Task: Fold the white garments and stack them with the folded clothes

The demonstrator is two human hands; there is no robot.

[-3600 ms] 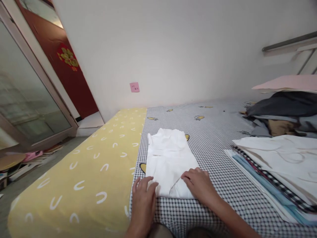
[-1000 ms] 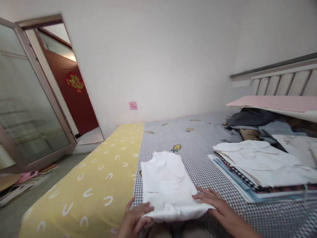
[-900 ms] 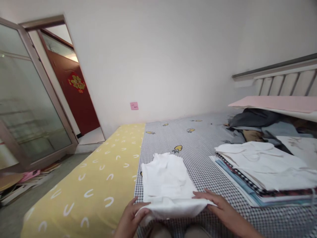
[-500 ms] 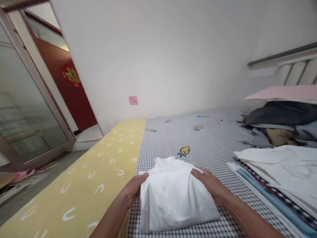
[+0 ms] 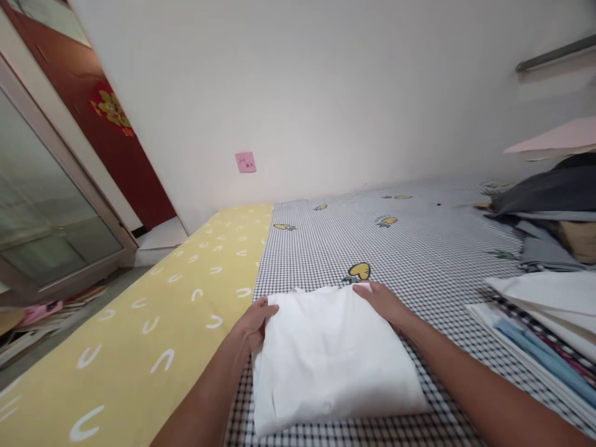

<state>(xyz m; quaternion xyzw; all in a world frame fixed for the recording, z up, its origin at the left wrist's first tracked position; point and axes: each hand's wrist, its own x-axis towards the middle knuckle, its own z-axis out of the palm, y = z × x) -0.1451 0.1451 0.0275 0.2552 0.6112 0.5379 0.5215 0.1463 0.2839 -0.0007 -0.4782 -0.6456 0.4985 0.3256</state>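
A white garment (image 5: 335, 354), folded into a rough rectangle, lies on the checked bedsheet (image 5: 321, 248) right in front of me. My left hand (image 5: 256, 320) pinches its far left corner, thumb on top and fingers beneath. At the far right corner my right hand (image 5: 377, 301) grips the cloth the same way. A bit of white frill shows just past the far fold, between the hands. What kind of garment it is cannot be made out.
On the right lies a stack of folded clothes (image 5: 549, 335), with a pile of dark clothes (image 5: 554, 192) behind it. Yellow patterned cloth (image 5: 186, 292) covers the bed's left side. A pink note (image 5: 245, 162) sticks to the wall; a glass door (image 5: 51, 198) stands at left.
Both hands have moved the garment's top edge away from me, so the white panel now lies flatter and covers most of the frill. The view has turned slightly left and down.
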